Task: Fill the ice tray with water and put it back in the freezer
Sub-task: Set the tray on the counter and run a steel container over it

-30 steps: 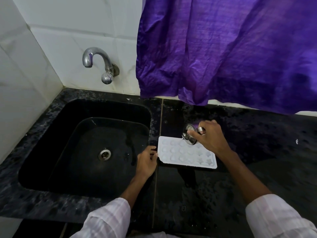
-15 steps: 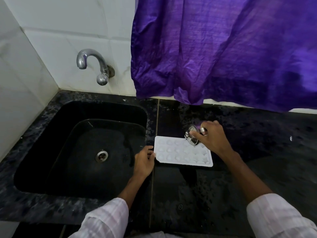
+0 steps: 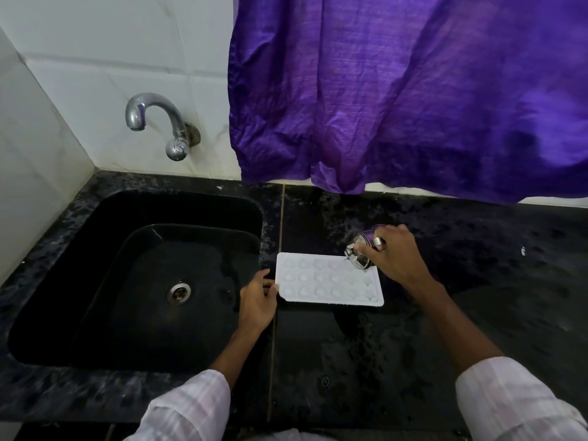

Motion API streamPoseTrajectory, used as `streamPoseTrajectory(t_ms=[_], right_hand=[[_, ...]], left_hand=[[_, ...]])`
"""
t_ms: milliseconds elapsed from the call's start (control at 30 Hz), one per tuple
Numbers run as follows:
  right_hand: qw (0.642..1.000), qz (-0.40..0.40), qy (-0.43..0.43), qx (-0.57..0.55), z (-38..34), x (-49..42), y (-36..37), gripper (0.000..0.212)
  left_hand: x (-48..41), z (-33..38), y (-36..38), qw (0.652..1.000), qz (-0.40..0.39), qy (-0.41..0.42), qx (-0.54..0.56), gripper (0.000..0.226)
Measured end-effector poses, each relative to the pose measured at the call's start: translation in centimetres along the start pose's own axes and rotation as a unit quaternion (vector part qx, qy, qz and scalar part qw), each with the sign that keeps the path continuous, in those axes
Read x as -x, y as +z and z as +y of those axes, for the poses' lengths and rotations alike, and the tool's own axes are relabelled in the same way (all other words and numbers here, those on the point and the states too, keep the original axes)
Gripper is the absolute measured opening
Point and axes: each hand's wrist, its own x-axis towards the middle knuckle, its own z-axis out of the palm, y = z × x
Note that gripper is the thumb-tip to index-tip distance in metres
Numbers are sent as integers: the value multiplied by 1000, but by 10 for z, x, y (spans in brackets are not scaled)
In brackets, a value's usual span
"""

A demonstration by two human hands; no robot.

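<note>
Pouring seems to be the step in hand: the right hand (image 3: 397, 259) grips a small steel cup (image 3: 361, 249), tilted over the corner of the white ice tray (image 3: 318, 283) just beneath its fingers. The left hand (image 3: 257, 300) pinches the tray's opposite edge, holding it flat on the black worktop (image 3: 381, 361). A thin stream, worked pocket by pocket toward the left hand, should prevent overflow. No brand, label or writing can be read.
</note>
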Motion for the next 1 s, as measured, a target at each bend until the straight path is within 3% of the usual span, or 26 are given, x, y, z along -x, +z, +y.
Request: streamPoseTrajectory(t_ms=[1000], right_hand=[[998, 9, 23, 58, 31, 16, -27, 53]], left_hand=[[6, -1, 4, 1000, 11, 1, 4, 42]])
